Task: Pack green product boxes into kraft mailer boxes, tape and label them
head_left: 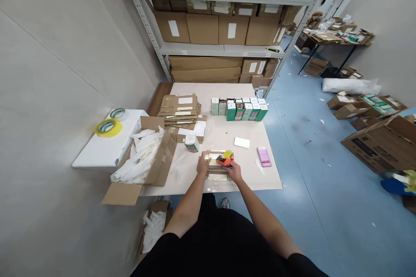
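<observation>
In front of me at the table's near edge lies a small flat cardboard box [212,167], with clear tape shining on it. My left hand [203,163] grips the box at its left side. My right hand [234,171] is closed around an orange tape dispenser [224,161] carrying a yellowish tape roll, held over the right part of the box. Just beyond my left hand stands a small white and green carton [191,143]. A white card [242,142] lies farther off, and a pink stack [264,156] is to the right.
Flattened cardboard boxes [178,110] are piled at the back left. Several green and white cartons [243,111] stand in rows at the back right. An open box of white paper strips [162,166] adjoins the left edge. Shelving [224,49] rises behind; tape rolls [108,127] lie left.
</observation>
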{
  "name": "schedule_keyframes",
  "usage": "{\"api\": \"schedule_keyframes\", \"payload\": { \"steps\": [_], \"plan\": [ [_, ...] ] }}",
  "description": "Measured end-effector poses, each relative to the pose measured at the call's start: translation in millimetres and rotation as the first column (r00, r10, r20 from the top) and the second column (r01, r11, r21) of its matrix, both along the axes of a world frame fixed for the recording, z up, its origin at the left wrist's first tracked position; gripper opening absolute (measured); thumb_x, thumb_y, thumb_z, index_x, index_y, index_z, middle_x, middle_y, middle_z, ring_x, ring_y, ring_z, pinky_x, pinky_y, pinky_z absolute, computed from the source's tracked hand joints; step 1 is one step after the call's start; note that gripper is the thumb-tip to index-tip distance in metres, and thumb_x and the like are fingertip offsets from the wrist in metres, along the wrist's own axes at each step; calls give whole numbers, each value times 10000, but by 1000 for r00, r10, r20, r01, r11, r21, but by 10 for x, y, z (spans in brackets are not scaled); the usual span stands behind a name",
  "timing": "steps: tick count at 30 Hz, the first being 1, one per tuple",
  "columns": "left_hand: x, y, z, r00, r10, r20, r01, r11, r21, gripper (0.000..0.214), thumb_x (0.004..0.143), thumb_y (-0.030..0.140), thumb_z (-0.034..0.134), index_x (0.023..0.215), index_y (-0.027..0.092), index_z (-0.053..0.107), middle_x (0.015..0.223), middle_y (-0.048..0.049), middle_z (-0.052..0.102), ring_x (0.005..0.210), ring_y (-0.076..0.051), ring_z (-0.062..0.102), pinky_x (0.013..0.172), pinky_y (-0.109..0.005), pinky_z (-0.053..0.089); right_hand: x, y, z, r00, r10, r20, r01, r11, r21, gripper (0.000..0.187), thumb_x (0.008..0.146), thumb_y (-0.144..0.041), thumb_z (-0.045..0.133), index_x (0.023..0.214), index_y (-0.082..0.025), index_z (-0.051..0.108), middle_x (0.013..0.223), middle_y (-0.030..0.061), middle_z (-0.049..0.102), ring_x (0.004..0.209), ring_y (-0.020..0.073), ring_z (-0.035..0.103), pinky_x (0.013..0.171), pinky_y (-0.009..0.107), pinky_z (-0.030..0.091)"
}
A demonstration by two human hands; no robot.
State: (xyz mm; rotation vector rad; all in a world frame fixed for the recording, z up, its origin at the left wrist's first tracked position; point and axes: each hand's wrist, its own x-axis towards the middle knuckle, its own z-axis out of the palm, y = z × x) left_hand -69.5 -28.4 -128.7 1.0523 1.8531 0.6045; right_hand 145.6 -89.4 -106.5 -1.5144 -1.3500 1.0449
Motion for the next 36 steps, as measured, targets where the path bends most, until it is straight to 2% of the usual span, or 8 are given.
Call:
{"api": "schedule_keyframes", "payload": {
  "steps": [5,8,11,15,19,22,31,36],
  "plan": [
    [-178,-37,112,989,-98,109,92,994,54,860,833,410,750,1587,235,377,1617,-142,470,1489,-311,435,1186,-392,338,137,31,-48,997,61,-45,-63,997,-39,390,760,-472,768,1072,-239,794,1085,46,789,1012,303,712,943,420,563],
    [-253,-118,258,987,-109,116,88,981,174,813,827,358,740,1557,225,408,1604,-160,476,1493,-314,428,1203,-415,321,185,45,-53,997,81,-14,-82,996,-41,360,769,-476,757,1034,-237,804,1056,42,789,995,296,703,925,410,561],
    [-214,-181,448,977,-135,163,74,940,334,713,822,226,671,1497,240,443,1516,-149,555,1438,-270,494,1178,-405,358,198,49,-74,996,85,5,-85,996,-41,351,780,-478,742,1018,-229,809,1024,45,786,966,289,695,899,402,559],
    [-128,-178,713,866,-332,375,206,919,337,606,751,116,612,1334,248,511,1346,-121,675,1368,-248,563,1114,-407,420,202,65,-109,996,91,-6,-92,995,-40,349,767,-476,743,996,-223,813,1003,52,785,945,295,691,888,414,556],
    [-166,-168,925,733,-491,471,381,870,314,439,718,157,674,1148,228,617,1257,-103,716,1303,-268,611,1073,-402,459,195,88,-131,996,85,-37,-86,996,-35,351,741,-467,755,991,-227,810,1001,45,784,946,296,690,900,422,551],
    [-228,-168,1038,687,-530,497,427,848,314,359,730,220,745,1084,195,688,1200,-112,743,1212,-269,666,1055,-398,485,178,100,-142,997,81,-14,-81,996,-30,347,734,-475,746,979,-237,805,965,34,777,911,282,687,873,400,553],
    [-253,7,1329,751,-509,420,409,858,309,347,700,348,857,991,165,811,1041,-104,804,1062,-283,724,995,-417,541,150,119,-142,996,82,46,-81,996,-29,342,713,-486,726,903,-209,788,889,42,754,829,264,660,793,369,529],
    [-175,122,1402,861,-378,340,268,906,327,390,695,439,901,953,152,844,919,-109,786,953,-285,708,882,-397,567,154,161,-103,986,137,98,-133,990,-43,283,710,-461,751,877,-233,771,876,28,748,833,266,664,792,376,533]
  ]
}}
